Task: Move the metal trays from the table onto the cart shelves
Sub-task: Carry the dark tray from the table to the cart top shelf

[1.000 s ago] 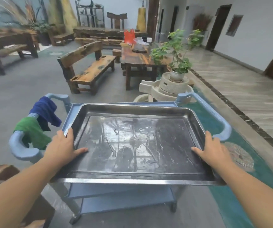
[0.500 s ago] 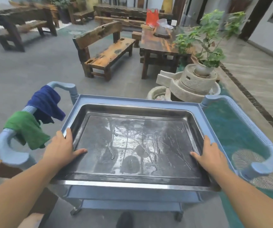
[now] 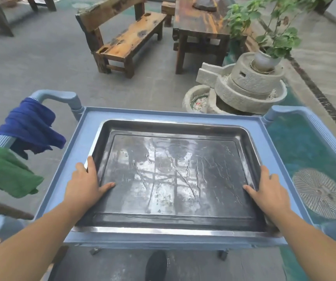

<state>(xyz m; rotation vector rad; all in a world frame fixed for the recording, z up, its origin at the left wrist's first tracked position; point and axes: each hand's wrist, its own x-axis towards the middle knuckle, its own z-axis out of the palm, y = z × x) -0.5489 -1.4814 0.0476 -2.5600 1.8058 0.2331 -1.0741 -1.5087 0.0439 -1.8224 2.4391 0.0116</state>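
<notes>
Cart top (image 3: 76, 159), hands (image 3: 86, 186) gripping tray (image 3: 173, 175)

tray (image 3: 175, 179) lies on the cart's top shelf (image 3: 272, 159); 2 cloths (image 3: 17, 151) hang left; bench (image 3: 126, 39) beyond.

A metal tray (image 3: 173, 175) lies on the top shelf of a blue cart (image 3: 272, 157), inside its raised rim. The left hand (image 3: 84, 185) grips the tray's left edge, thumb inside on the tray floor. The right hand (image 3: 268, 189) grips the right edge likewise. A blue cloth (image 3: 29, 124) and a green cloth (image 3: 5, 171) hang over the cart's left handle. Beyond the cart stand a wooden bench (image 3: 126, 37), a wooden table (image 3: 199, 27) and a stone mill (image 3: 250, 84) bearing a potted plant (image 3: 276, 37).
</notes>
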